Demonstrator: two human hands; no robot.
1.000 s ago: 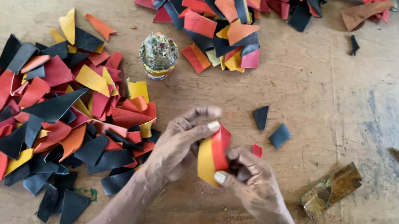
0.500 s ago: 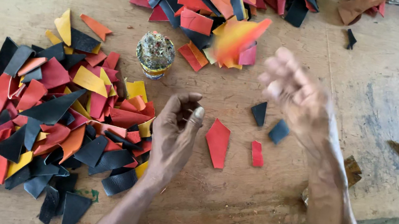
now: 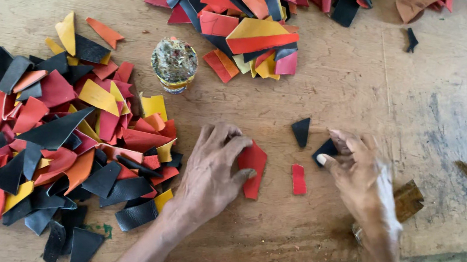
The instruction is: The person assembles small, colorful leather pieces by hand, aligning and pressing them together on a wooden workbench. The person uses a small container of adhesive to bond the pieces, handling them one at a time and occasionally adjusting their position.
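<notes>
Now my left hand (image 3: 210,174) lies flat with fingers spread, their tips resting on a red leather piece (image 3: 252,167) near the front edge of the worktop (image 3: 379,92), while my right hand (image 3: 364,181) pinches a small black scrap (image 3: 325,149) between thumb and forefinger. Both look thin, light and floppy, so I judge an edge or corner the best hold. Heaps of red, black and yellow offcuts (image 3: 55,139) lie toward the left edge.
</notes>
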